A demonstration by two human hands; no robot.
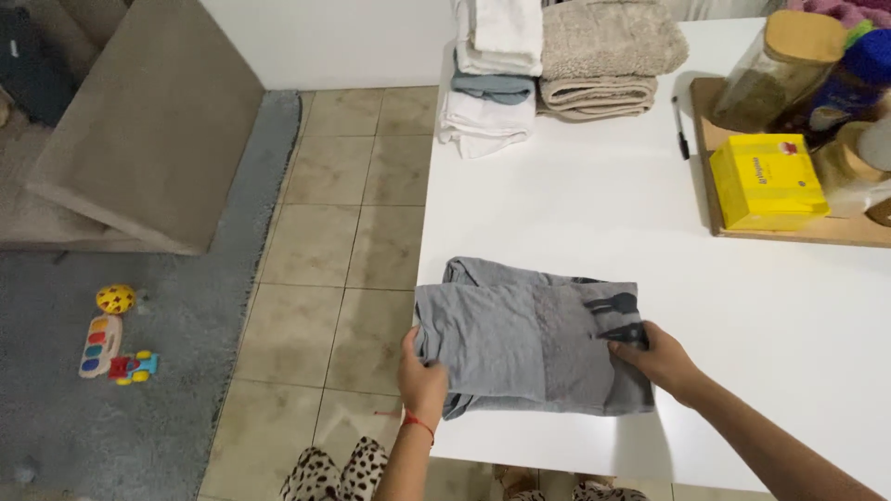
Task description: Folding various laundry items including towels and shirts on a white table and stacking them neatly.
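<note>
Here, at the near edge of a white table point(742, 306), a left hand point(423, 376) pinches the left end of a folded grey garment point(529, 339) while the right hand point(661, 357) presses its right side flat; square edges, it seems, need that steadying palm.

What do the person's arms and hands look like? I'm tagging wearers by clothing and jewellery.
Both forearms are bare, with no sleeves in view. The left hand has a thin red string bracelet at the wrist. The right hand shows no rings, watch or gloves.
</note>
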